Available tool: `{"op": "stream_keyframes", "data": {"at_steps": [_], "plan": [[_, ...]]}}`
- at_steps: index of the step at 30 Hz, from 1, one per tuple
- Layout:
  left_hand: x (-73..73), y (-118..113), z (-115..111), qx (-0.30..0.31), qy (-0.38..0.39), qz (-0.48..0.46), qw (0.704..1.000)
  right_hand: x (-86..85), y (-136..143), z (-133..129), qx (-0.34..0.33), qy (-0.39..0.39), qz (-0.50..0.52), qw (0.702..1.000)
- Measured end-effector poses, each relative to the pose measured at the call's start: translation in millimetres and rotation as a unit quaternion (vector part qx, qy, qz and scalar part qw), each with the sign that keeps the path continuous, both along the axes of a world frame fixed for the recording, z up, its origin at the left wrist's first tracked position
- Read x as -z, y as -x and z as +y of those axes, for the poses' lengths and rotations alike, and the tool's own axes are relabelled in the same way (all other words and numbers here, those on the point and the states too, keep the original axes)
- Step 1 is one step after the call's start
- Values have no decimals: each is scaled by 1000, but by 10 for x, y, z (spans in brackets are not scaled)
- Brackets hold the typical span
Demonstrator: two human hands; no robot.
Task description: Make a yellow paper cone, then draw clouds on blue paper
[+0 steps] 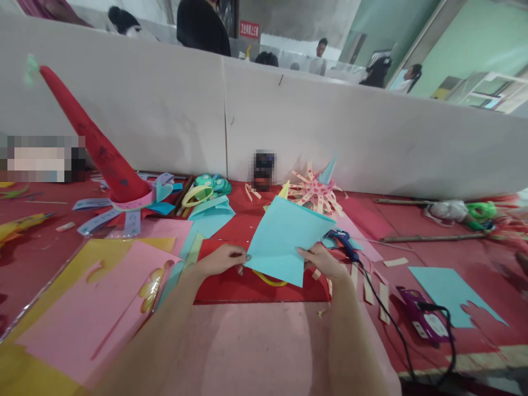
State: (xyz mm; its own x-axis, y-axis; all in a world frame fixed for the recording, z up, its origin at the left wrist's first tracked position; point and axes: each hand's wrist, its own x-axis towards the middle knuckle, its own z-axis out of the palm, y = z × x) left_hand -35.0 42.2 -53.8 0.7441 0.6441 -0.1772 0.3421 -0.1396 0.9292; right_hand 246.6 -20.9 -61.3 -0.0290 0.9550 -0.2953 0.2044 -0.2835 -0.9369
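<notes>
A light blue sheet of paper [284,236] is held up in front of me, tilted, by its lower part. My left hand [223,259] pinches its left corner between thumb and fingers. At the right edge, my right hand [324,260] grips the same sheet, thumb on the near face. Beneath it lies red paper [231,286] on the table, and part of a yellow loop [270,279] shows under the sheet's lower edge. A blue glue gun [344,242] with a black cord rests just right of my right hand.
Pink paper with cut-outs [94,313] lies at left, near a tall red cone [99,148] with paper strips. A spiky pink paper piece [319,190] stands behind. At right are a purple power strip [424,316], cut blue paper [454,291] and sticks [433,238]. A white partition [165,110] closes the back.
</notes>
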Motion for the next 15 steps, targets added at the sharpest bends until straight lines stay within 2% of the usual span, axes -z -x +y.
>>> {"op": "stream_keyframes", "data": {"at_steps": [9,15], "plan": [[-7,-6,16,4,5,4,1000,94,7,41,38,16,125,991],[-1,-4,20,7,-1,4,1000,121,-14,87,73,-45,114,990]]}}
